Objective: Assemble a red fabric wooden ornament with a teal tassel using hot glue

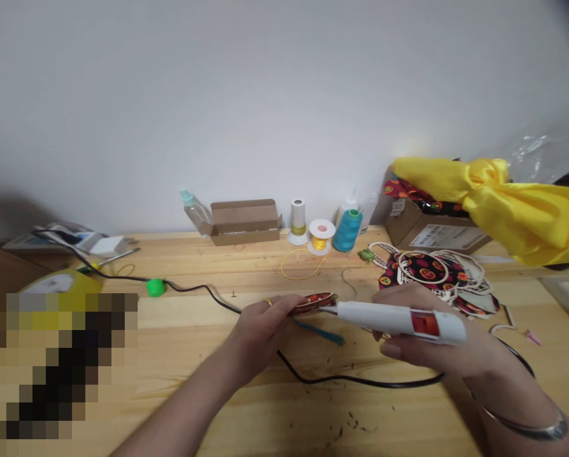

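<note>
My left hand (262, 333) is closed on the edge of a small red patterned fabric ornament (316, 301), seen nearly edge-on. A teal thread tassel (320, 331) lies just below it. My right hand (417, 324) is wrapped round a white glue gun (379, 318) with a red part in its side. The gun's metal nozzle touches or nearly touches the ornament's right end; I cannot tell which. A black cord (351, 380) runs across the wooden table (193, 381) below my hands. Part of the ornament is hidden behind my left fingers.
Along the wall stand a spray bottle (196, 212), an open cardboard box (246, 228), thread spools (321, 236) and a teal thread cone (347, 230). White cut-out frames (429, 266) and patterned fabric lie at right, before a box with yellow cloth (517, 209). A green cap (155, 287) sits left.
</note>
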Demonstrator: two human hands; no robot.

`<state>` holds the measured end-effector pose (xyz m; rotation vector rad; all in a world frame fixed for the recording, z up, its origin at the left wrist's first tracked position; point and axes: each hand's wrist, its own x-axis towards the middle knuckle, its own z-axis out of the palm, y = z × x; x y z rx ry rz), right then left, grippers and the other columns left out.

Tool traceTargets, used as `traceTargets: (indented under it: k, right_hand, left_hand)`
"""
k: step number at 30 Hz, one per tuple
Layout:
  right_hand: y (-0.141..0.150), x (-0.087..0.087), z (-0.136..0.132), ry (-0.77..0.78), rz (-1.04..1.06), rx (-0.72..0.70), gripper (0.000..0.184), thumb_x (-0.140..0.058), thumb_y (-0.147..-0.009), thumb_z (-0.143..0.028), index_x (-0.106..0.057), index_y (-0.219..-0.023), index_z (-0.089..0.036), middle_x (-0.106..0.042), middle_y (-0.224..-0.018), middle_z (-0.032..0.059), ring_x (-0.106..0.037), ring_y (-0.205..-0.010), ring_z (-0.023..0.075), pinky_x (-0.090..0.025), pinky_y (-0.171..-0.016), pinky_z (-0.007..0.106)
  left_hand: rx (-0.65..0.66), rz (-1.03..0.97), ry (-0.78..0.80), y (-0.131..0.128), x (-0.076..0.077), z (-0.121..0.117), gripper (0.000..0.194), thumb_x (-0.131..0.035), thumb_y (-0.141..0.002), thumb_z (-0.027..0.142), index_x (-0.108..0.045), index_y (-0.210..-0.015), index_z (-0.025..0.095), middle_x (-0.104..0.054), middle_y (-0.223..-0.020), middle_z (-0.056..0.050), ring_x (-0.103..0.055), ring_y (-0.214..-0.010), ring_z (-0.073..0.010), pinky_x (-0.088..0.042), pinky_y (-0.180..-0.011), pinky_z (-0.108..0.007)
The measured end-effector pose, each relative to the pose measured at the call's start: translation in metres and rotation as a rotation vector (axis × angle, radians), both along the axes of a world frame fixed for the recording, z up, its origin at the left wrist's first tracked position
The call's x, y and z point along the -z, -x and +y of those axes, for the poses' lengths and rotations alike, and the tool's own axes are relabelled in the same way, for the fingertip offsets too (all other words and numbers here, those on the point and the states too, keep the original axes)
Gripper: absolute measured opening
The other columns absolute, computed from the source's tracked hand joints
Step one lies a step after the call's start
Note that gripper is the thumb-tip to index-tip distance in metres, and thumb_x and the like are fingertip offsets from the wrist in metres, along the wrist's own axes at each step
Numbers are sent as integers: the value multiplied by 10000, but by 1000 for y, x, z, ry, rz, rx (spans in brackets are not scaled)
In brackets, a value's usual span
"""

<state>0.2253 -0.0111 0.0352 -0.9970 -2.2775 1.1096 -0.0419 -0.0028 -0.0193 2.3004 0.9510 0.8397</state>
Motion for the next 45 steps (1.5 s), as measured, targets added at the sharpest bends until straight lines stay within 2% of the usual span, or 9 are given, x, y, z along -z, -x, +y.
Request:
traceTargets:
  k: [6,9,14,17,23,31,37,42,45]
  right_hand:
    - [0,-3,1,-101,-126,-74,284,-546,-816,-323,-409,-602,-197,-447,-597,-21,-411,-540,113,-304,-518,276]
    - [1,-4,1,-168,-152,-99,294,-533,-823,-321,-395,-597,-194,-431,-588,-27,-399,-537,107,-292,-524,272]
    - [1,-3,0,-219,-185,-104,286,-529,-826,-320,-398,-608,-190,-440,-586,-26,-398,-542,104,-282,-530,267]
    - [0,-2,0,-240,-209,-104,277,-530,-829,-317,-409,-617,-187,-455,-591,-24,-398,-543,101,-278,-536,267]
    - [-2,-3,-1,-287,-279,-123,251,-554,-825,-335,-461,-648,-183,-493,-616,-11,-424,-565,110,-265,-540,273]
    - [0,-5,-3,-293,-347,-133,248,-542,-832,-353,-486,-660,-184,-513,-614,-8,-437,-564,112,-265,-541,272]
    - [1,-1,-2,-302,-376,-93,248,-553,-831,-377,-512,-678,-186,-550,-645,2,-446,-578,118,-275,-550,278]
    - [0,1,0,-340,-321,-88,222,-545,-829,-349,-509,-687,-182,-535,-646,7,-448,-591,125,-278,-551,282]
    - [0,0,1,-352,-294,-95,214,-538,-831,-325,-499,-677,-183,-524,-639,6,-440,-585,124,-277,-547,283]
  left_hand:
    - [-26,72,-24,4,5,1,538,-376,-865,44,-457,-1304,345,-632,-1228,23,-632,-1045,-155,-510,-869,-281]
    - [3,65,-51,5,9,2,525,-378,-868,58,-445,-1322,314,-617,-1248,-12,-612,-1077,-169,-495,-902,-310]
    - [45,57,-23,5,12,4,524,-377,-867,59,-422,-1334,291,-581,-1293,-29,-563,-1142,-172,-459,-959,-349]
    - [67,67,-65,7,13,4,535,-392,-848,47,-422,-1337,262,-573,-1301,-56,-573,-1129,-181,-471,-941,-348]
    - [13,141,-37,13,15,2,495,-419,-827,78,-499,-1283,253,-587,-1287,-51,-578,-1130,-201,-491,-918,-349]
    - [36,141,-187,16,19,4,527,-394,-826,51,-486,-1301,259,-594,-1276,-75,-577,-1136,-219,-484,-926,-383]
    - [-33,106,-86,12,10,2,468,-414,-818,80,-573,-1217,269,-632,-1228,-47,-592,-1116,-227,-486,-923,-385]
    - [-12,42,12,3,-1,-1,489,-403,-869,101,-508,-1275,353,-662,-1178,36,-656,-997,-162,-522,-831,-261]
    - [-44,16,83,-1,-3,-2,469,-401,-887,102,-522,-1247,378,-690,-1119,57,-678,-918,-139,-526,-780,-234]
